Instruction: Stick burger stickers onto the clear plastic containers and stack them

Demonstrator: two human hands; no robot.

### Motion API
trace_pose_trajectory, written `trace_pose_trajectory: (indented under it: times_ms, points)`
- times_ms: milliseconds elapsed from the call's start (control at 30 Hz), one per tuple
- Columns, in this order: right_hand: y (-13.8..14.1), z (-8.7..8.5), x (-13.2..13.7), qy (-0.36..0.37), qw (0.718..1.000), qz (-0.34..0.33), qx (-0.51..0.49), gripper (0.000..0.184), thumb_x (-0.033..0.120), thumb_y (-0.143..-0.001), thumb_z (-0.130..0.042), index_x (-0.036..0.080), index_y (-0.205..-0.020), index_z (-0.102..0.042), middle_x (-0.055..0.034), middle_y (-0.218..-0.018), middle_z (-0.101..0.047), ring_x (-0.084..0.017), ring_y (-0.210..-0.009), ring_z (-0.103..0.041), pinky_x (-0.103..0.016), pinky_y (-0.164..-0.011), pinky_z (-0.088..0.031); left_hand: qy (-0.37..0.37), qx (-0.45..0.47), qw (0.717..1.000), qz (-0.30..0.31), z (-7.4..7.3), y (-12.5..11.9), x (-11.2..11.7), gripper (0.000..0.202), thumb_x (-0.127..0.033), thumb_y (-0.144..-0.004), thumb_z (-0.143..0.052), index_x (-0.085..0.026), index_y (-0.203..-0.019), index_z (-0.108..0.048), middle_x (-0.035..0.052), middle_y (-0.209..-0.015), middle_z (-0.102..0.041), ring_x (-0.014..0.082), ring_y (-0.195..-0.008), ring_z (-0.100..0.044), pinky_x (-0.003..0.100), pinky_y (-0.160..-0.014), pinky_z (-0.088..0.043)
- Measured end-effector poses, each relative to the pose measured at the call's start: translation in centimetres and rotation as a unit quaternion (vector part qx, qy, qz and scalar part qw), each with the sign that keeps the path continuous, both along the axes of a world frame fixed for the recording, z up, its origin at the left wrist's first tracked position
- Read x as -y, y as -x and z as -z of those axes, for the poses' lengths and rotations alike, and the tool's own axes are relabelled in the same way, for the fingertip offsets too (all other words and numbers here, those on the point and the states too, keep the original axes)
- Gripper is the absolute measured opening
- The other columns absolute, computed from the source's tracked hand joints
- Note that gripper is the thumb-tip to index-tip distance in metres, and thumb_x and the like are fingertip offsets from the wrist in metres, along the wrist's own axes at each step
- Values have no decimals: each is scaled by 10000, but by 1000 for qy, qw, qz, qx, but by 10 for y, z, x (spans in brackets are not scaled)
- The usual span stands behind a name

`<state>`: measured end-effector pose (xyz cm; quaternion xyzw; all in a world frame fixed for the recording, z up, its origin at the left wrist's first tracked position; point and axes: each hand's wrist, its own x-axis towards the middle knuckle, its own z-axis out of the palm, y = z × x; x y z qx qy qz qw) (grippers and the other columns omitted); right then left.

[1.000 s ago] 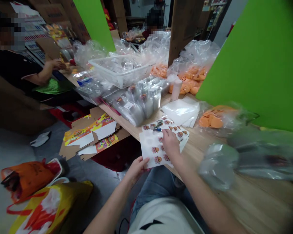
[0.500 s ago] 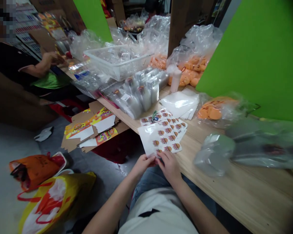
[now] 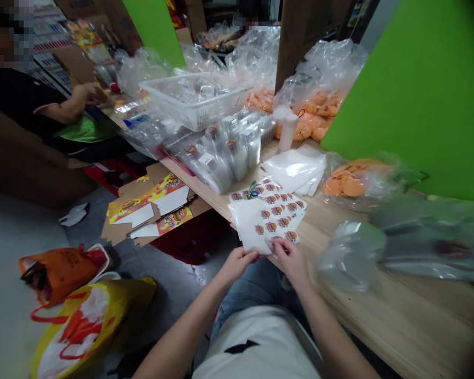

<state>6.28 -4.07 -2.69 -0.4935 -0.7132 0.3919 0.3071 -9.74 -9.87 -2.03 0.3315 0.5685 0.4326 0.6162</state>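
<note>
In the head view a white sheet of burger stickers [image 3: 264, 239] lies over the table's front edge, with printed burgers in rows and a bare lower left area. My left hand [image 3: 239, 262] is closed on the near edge of this sheet, thumb on top. Over its lower right corner, my right hand [image 3: 292, 258] is closed in a pinch, apparently on a small sticker that its fingertips mostly hide. Further sticker sheets lie beneath, and small scissors [image 3: 253, 193] with a green part rest on their far end.
Beyond stand stacked clear plastic containers [image 3: 225, 158], a white basket [image 3: 197, 113] and a pale bottle [image 3: 287, 131]. Orange pieces in a bag [image 3: 347, 184] and clear packaging [image 3: 351, 252] lie to the right. Flattened cartons [image 3: 150, 205] sit at the left. Another person's hand [image 3: 85, 95] works far left.
My right hand has moved right, away from my left hand. The spot where its fingers were now shows blank backing. My left hand still holds the sheet's near edge.
</note>
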Motion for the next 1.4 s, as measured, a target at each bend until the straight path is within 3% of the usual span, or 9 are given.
trace_pose_trajectory:
  times_ms: [300, 467, 600, 667, 733, 833, 1033, 1200, 1400]
  points:
    - [1, -4, -5, 68, 997, -29, -26, 259, 380, -794, -510, 193, -803, -689, -40, -762, -686, -162, -689, -607, -272, -649, -475, -17, -4, 1000, 6, -1, -2, -6, 262, -350, -681, -659, -101, -754, -696, 30, -702, -650, 128, -669, -513, 236, -679, -378]
    - [-8, -1, -16, 65, 996, 54, -33, 352, 447, -793, -494, 150, -770, -679, -42, -643, -657, -160, -574, -575, -269, -536, -461, 4, 13, 1000, 4, 0, -1, -3, 265, -347, -687, -650, -101, -774, -697, 37, -722, -664, 132, -680, -540, 241, -693, -394]
    - [0, -21, 4, -34, 986, 160, -41, 385, 391, -880, -378, 139, -1024, -631, -125, -962, -645, -209, -877, -583, -356, -761, -471, 30, 33, 999, -10, 0, -2, -4, 345, -403, -661, -674, -85, -794, -689, 65, -736, -672, 155, -695, -571, 267, -688, -428]
    - [15, -35, 24, -154, 987, 46, -26, 276, 310, -866, -449, 207, -1039, -638, -102, -1014, -628, -210, -976, -548, -373, -867, -430, 37, 43, 998, -15, -2, -3, -7, 357, -415, -641, -697, -93, -794, -688, 66, -743, -673, 170, -714, -576, 282, -687, -443]
    - [32, -48, 43, -273, 948, -164, 1, 257, 218, -851, -478, 256, -1050, -637, -65, -967, -641, -198, -962, -549, -369, -893, -420, 42, 55, 998, -12, -5, -3, -9, 348, -416, -634, -708, -107, -792, -688, 54, -738, -671, 177, -721, -574, 289, -679, -451]
    - [41, -54, 53, -287, 903, -317, 19, 343, 257, -823, -520, 235, -1163, -564, -66, -1035, -624, -214, -1008, -529, -393, -917, -418, 48, 70, 996, -7, -10, -2, -11, 345, -409, -602, -736, -105, -755, -682, 34, -695, -655, 164, -694, -567, 279, -670, -447]
    - [6, -12, 13, -113, 994, 7, -1, 338, 252, -858, -422, 167, -1173, -509, -111, -1020, -616, -217, -966, -557, -424, -866, -447, 72, 88, 992, -45, -10, 4, -12, 492, -515, -629, -696, -104, -896, -653, 64, -784, -662, 137, -679, -594, 233, -629, -435]
    - [-3, 15, -1, -72, 997, -4, -8, 350, 307, -856, -454, 144, -1159, -517, -81, -898, -646, -183, -827, -601, -355, -771, -491, 107, 119, 987, -23, -7, 7, -19, 478, -468, -617, -723, -107, -923, -662, 89, -806, -680, 150, -669, -612, 256, -643, -457]
    - [12, -2, -12, -65, 997, -43, -11, 212, 369, -791, -572, 206, -873, -677, -78, -878, -649, -212, -846, -589, -373, -789, -467, 55, 77, 995, -10, -14, 4, -27, 423, -363, -571, -771, -107, -897, -690, 64, -802, -686, 170, -730, -595, 274, -722, -438]
